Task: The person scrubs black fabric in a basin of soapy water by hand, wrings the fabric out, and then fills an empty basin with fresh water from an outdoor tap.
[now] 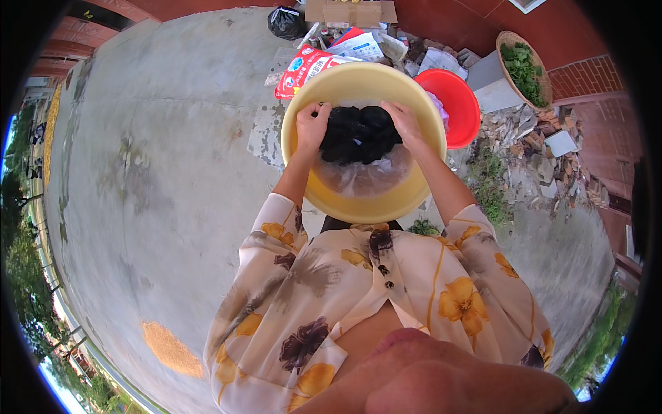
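A large yellow plastic basin stands in front of me with cloudy, sudsy water in its lower part. Wet black cloth is stretched between my hands above the water. My left hand grips its left edge, fingers curled in. My right hand pinches the upper right edge between thumb and fingers. Some pale, light material shows in the water just below the black cloth; its kind cannot be told.
A red basin with pale purple cloth adjoins on the right. Behind are a red-and-white printed bag, a cardboard box and a black plastic bag. Brick rubble and a basket of green leaves lie farther right.
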Demonstrator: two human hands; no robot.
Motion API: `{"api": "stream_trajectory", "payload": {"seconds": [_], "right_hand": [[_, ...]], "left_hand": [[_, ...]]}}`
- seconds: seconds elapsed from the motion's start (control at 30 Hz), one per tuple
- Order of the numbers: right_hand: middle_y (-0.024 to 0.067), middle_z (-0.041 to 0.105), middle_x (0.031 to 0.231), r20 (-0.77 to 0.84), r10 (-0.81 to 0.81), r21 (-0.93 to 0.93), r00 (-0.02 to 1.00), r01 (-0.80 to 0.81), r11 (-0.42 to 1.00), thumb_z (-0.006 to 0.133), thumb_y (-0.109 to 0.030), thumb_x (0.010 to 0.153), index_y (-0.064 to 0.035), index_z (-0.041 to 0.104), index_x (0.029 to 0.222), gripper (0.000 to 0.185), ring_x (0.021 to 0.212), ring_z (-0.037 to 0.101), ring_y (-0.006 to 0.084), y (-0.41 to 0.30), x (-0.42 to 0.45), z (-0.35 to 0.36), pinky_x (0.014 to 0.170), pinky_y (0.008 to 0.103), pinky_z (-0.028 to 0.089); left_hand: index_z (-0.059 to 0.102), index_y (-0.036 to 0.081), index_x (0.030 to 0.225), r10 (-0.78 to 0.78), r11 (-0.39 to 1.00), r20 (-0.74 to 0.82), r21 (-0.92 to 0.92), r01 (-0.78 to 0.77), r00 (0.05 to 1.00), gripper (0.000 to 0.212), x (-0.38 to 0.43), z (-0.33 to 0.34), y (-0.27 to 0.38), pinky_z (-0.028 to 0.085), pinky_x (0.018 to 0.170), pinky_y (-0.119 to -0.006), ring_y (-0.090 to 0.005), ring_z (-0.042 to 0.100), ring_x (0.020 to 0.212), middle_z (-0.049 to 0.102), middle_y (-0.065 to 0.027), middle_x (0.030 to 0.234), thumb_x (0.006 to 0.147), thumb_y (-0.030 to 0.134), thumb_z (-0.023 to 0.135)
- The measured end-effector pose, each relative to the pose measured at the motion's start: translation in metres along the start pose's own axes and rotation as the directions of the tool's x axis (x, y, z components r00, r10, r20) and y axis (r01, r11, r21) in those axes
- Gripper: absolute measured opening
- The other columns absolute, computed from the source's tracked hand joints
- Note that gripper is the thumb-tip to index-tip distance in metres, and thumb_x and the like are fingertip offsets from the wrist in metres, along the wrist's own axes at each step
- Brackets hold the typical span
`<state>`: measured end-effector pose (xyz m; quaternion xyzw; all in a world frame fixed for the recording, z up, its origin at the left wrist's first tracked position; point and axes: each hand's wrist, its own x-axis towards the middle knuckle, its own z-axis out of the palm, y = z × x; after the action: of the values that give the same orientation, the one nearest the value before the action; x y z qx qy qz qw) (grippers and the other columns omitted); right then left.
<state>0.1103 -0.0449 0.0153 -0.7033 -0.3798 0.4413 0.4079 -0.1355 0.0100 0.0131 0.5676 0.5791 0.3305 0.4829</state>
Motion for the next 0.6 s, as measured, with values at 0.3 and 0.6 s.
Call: {"api": "stream_trajectory", "payload": {"seconds": [0.3, 0.6], "right_hand": [[0.022, 0.035, 0.148, 0.114, -0.29, -0.68, 0.95, 0.288, 0.674, 0.058, -0.041, 0.091, -0.0237, 0.043, 0.142, 0.055, 0.129, 0.036, 0.0493, 0.016, -0.063, -0.001, 0.105, 0.0589, 0.035], [0.0215, 0.055, 0.122, 0.23, -0.457, -0.852, 0.859, 0.405, 0.332, 0.05, -0.018, 0.088, -0.0103, 0.055, 0.121, 0.035, 0.112, 0.053, 0.0396, 0.023, -0.021, 0.039, 0.072, 0.0533, 0.054]], "left_hand": [[0.029, 0.025, 0.15, 0.053, 0.682, 0.132, 0.719, -0.133, 0.99, 0.073, -0.079, 0.027, 0.028, 0.042, 0.093, -0.064, -0.0527, 0.04, 0.124, 0.017, -0.0247, 0.155, 0.088, 0.047, 0.062], [0.056, 0.015, 0.117, 0.238, 0.386, 0.201, 0.878, -0.282, 0.95, 0.029, -0.03, 0.083, 0.004, 0.051, 0.077, -0.051, -0.0338, 0.052, 0.105, 0.049, -0.015, 0.117, 0.088, 0.02, 0.056]]}}
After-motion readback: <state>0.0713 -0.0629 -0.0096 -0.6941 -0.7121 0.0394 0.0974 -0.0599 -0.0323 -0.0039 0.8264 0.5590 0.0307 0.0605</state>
